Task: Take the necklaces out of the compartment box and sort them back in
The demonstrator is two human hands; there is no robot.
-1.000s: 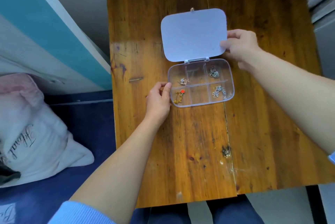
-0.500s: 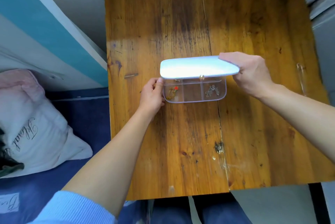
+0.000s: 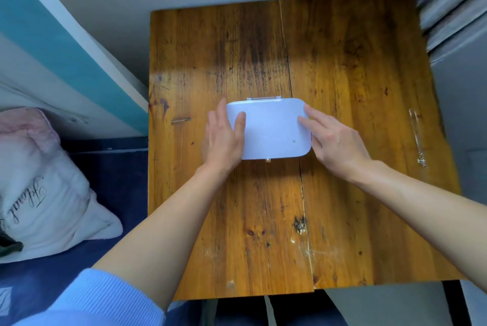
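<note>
Swung down since half a second earlier and now lay shut: lid of the compartment box, at frame centre on the wooden worktop.

Rested flat on the lid's left end: left hand, fingers spread open, gripping nothing. Touched the lid's right end likewise: right hand, fingers outstretched and loose. Hidden under the opaque lid: necklaces. Lay apart at the worktop's right edge: clear thin strip. Sat at lower left of frame: pink pillow.
</note>
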